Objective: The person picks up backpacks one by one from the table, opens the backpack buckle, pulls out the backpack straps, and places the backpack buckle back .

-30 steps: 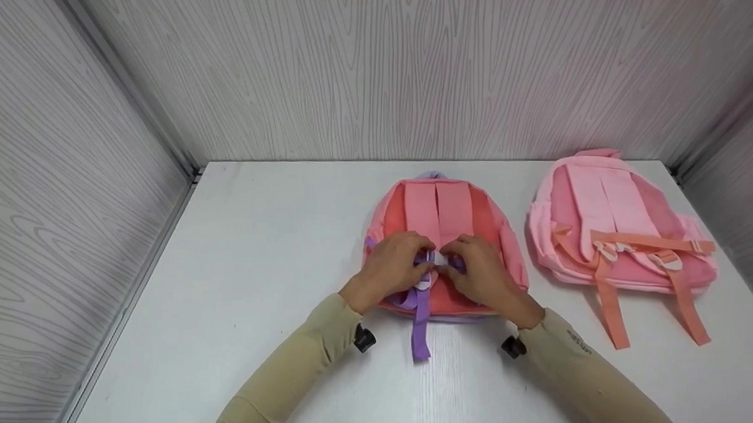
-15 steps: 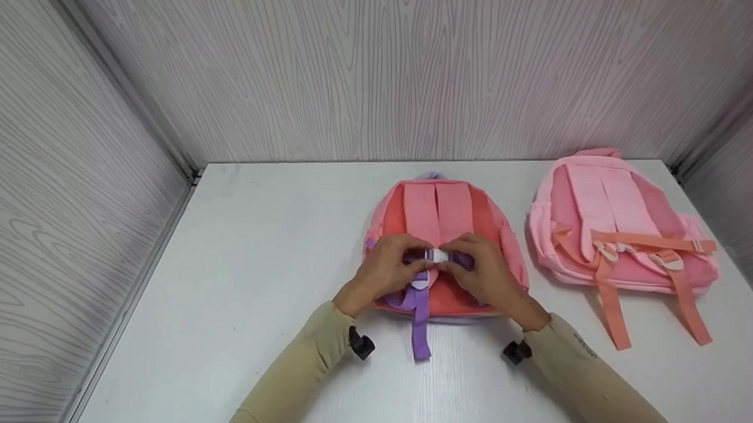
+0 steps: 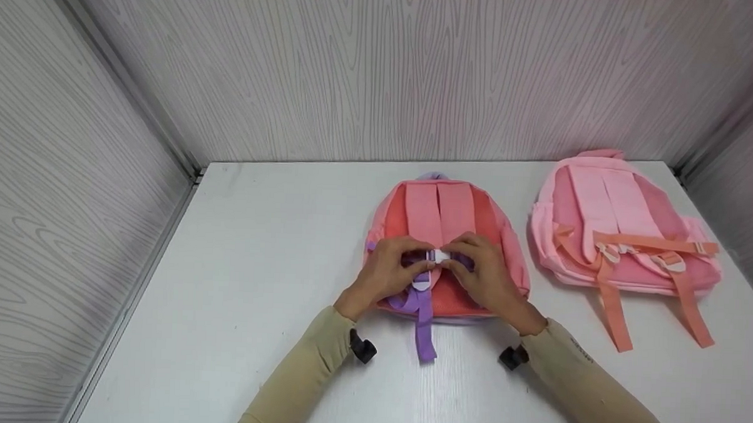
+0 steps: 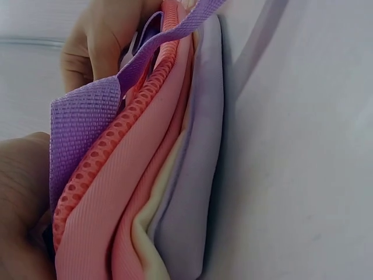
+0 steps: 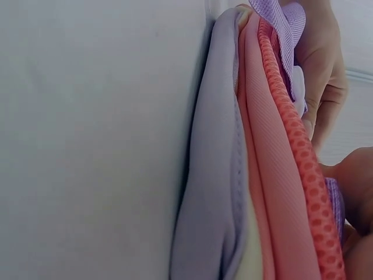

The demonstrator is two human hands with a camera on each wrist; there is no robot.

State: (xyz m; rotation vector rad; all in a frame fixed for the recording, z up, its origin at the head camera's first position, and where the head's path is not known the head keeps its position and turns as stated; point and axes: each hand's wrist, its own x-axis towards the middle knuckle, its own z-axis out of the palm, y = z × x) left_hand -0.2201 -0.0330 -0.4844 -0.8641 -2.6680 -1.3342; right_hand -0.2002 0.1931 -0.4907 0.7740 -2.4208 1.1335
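Note:
A coral-pink backpack (image 3: 423, 207) lies strap side up on the white table, its lilac front underneath. Over its lower middle, a white side-release buckle (image 3: 439, 256) joins purple webbing. My left hand (image 3: 387, 268) pinches the buckle's left end between thumb and fingers. From the other side, my right hand (image 3: 484, 275) pinches its right end. Below the left hand, a purple strap (image 3: 424, 326) trails off the bag from a white slider (image 3: 421, 282). In the right wrist view, the right hand (image 5: 358, 181) sits low beside the orange mesh (image 5: 312, 175).
A second, lighter pink backpack (image 3: 627, 214) lies to the right, with an orange chest strap (image 3: 657, 242) across it and two orange straps hanging toward the front. Wood-grain panels (image 3: 369, 73) enclose the table (image 3: 236, 282) at the back and sides.
My fingers have shifted slightly apart, leaving more of the white buckle exposed between them. Both hands stay at the same place over the bag.

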